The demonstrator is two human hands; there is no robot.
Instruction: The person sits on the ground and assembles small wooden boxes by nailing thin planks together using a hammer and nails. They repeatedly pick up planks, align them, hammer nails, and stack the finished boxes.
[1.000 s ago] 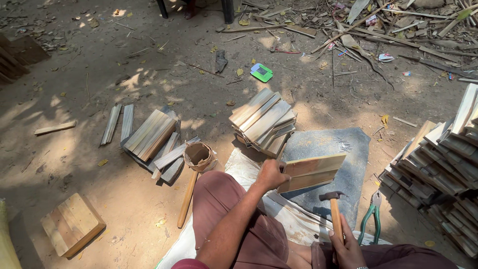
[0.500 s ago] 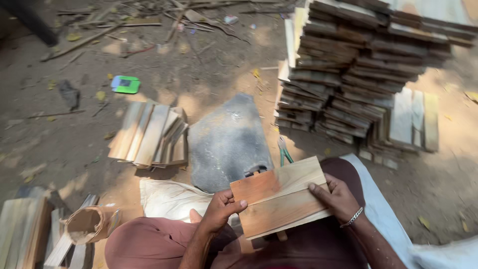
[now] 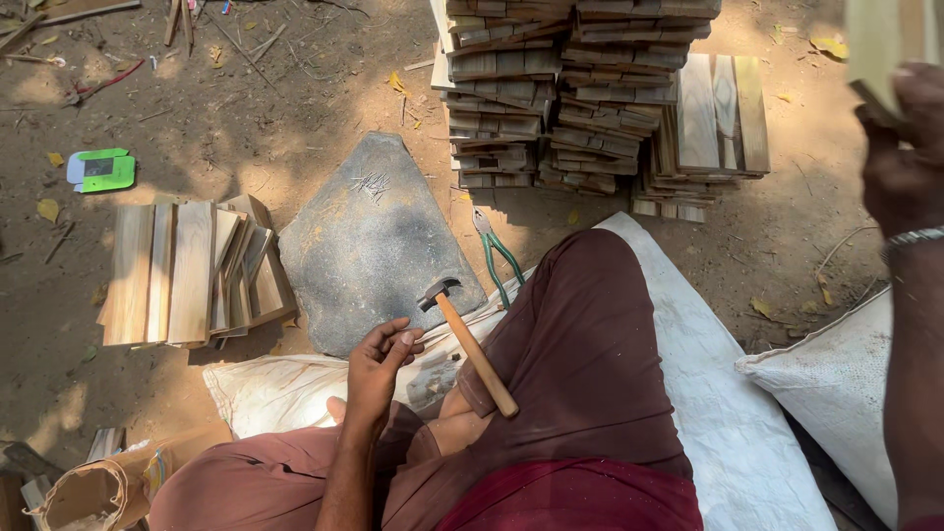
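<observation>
Left hand (image 3: 379,366) lower centre, empty, fingers loosely curled, just beside hammer (image 3: 470,344). Right hand (image 3: 900,147) upper right, gripping wooden slat (image 3: 885,44).

Pale wooden piece (image 3: 885,44) in the raised right hand (image 3: 900,147), cropped by top edge.

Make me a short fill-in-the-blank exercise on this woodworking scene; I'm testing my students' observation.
1. The hammer rests with its head on the flat grey ____.
2. The left hand lies empty, just ____ of the hammer's handle.
3. The right hand is raised, gripping a piece of ____.
4. The pliers on the ground have ____ handles.

Missing words: stone; left; wood; green
</observation>
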